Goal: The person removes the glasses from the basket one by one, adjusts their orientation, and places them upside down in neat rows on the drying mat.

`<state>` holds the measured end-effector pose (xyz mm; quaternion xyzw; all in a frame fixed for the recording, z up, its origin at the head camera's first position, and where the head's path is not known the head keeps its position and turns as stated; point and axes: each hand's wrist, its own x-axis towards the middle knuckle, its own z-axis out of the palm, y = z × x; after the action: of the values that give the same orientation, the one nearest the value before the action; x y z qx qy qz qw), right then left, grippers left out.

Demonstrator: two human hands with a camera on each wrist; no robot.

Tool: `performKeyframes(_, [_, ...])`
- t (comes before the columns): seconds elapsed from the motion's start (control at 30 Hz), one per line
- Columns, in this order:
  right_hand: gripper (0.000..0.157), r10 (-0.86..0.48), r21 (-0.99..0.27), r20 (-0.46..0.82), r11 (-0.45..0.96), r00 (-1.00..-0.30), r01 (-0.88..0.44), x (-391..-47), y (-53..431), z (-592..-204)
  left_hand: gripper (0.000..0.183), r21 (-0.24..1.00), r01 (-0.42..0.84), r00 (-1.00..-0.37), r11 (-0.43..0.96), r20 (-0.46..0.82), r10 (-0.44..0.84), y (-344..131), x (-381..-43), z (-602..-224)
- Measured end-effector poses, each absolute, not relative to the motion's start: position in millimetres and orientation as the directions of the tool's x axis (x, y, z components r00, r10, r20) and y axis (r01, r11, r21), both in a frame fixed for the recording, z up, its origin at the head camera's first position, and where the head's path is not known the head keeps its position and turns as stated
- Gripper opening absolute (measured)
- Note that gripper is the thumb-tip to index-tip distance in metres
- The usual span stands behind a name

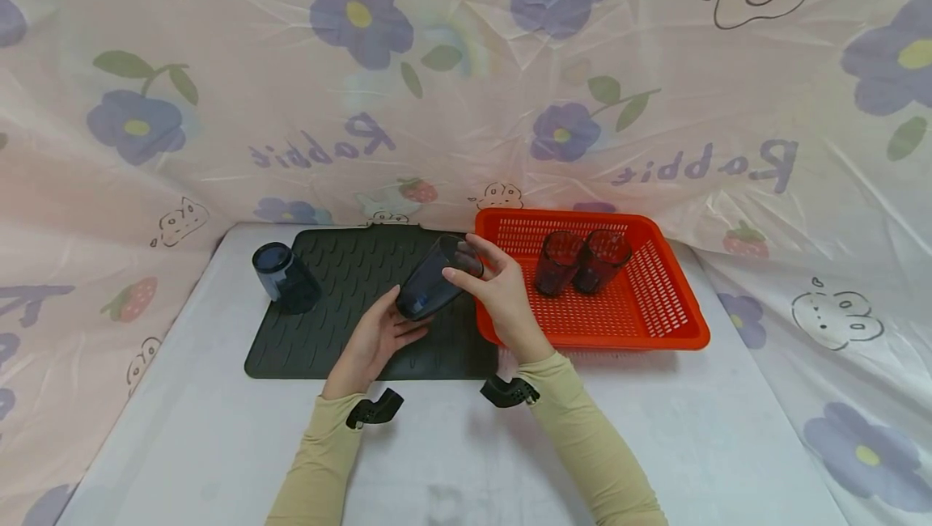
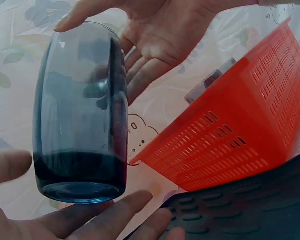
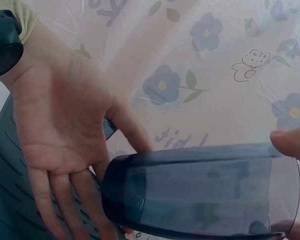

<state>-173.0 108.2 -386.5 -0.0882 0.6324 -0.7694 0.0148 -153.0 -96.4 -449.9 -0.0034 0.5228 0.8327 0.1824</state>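
A blue-tinted drinking glass (image 1: 437, 279) is tilted in the air over the dark ribbed mat (image 1: 328, 348), its rim toward the upper right and thick base toward the lower left. My right hand (image 1: 502, 291) holds it near the rim between thumb and fingers. At the base is my left hand (image 1: 374, 340), palm up, its fingers (image 2: 115, 215) fairly straight and spread close under the glass. In the right wrist view the left palm (image 3: 65, 120) faces the camera, with the thumb reaching behind the glass. Another blue glass (image 1: 286, 277) stands upside down on the mat's left side.
A red plastic basket (image 1: 677, 299) with perforated walls stands to the right, beside the mat. Inside are two tinted glasses (image 1: 557, 263), close together. The white table (image 1: 437, 461) meets a flower-print curtain (image 1: 466, 105) at the back and sides.
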Motion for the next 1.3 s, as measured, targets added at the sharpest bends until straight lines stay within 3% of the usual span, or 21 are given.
performKeyframes(0.37, [0.065, -0.143, -0.975, 0.090, -0.214, -0.986, -0.058, -174.3, 111.4, -385.5, 0.050, 0.843, -0.310, -0.928, -0.440, -0.169, 0.331, -97.8, -153.1, -449.5])
performKeyframes(0.7, [0.060, -0.166, -0.986, 0.052, -0.166, -0.985, -0.024, -174.9, 113.6, -385.2, 0.058, 0.893, -0.280, -0.927, -0.351, -0.157, 0.340, -103.6, -152.4, -447.1])
performKeyframes(1.3, [0.064, -0.259, -0.997, 0.030, -0.073, -0.965, -0.011, -172.4, 116.4, -385.4, 0.062, 0.916, -0.214, -0.955, -0.341, -0.122, 0.271, -118.7, -154.2, -440.2])
